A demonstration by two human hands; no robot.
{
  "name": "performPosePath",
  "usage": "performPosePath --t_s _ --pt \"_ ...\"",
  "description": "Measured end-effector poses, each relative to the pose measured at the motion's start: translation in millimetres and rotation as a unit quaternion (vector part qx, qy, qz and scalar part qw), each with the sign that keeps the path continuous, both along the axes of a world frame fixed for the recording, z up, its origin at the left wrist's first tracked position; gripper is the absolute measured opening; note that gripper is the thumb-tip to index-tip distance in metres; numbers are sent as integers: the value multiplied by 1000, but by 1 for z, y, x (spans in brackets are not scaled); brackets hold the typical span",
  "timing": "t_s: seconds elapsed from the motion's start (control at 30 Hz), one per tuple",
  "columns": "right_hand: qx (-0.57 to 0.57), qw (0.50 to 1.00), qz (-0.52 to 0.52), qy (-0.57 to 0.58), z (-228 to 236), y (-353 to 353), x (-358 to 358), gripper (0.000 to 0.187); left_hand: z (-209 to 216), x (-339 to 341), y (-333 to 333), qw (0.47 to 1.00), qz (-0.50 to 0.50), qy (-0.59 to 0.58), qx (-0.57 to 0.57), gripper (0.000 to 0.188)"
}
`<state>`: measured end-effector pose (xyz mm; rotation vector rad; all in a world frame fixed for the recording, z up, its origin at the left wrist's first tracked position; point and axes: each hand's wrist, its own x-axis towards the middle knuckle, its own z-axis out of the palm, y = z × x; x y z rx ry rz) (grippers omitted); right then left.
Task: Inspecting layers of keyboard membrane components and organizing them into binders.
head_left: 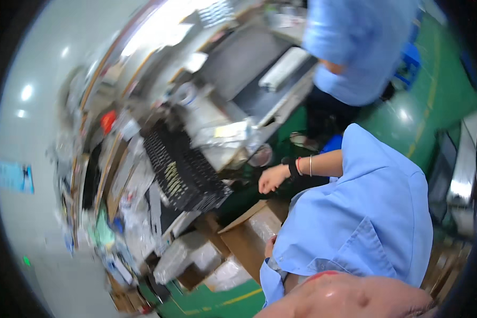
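Observation:
My right hand (274, 178) hangs in mid-air near the middle of the view, fingers curled in and nothing seen in them. A black band (291, 170) and thin bracelets circle its wrist. My left hand (270, 247) shows only as a sliver at the edge of my light blue shirt, beside an open cardboard box (244, 233); its fingers are mostly hidden. To the left of my right hand, on the bench, lies a stack of black keyboard-like panels (177, 164) with rows of pale marks. Neither hand touches it.
A co-worker in a light blue shirt (355, 47) stands beyond, at a bench with a dark mat (244, 58) and a long white piece (284, 69). Clear plastic bags (177, 259) and cartons lie below. A blue stool (408, 66) stands on the green floor (408, 114).

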<state>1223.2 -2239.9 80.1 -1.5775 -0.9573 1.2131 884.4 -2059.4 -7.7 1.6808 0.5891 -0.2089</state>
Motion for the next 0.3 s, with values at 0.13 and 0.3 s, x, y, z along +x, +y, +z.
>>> performPosePath --t_s 0.13,0.3 --pt "-49 977 -30 -207 -115 -109 -99 24 -106 -60 -18 990 -24 40 -133 29" --pt "-275 919 -200 -198 -195 -280 -233 33 -159 -63 -57 977 -178 65 -102 32"
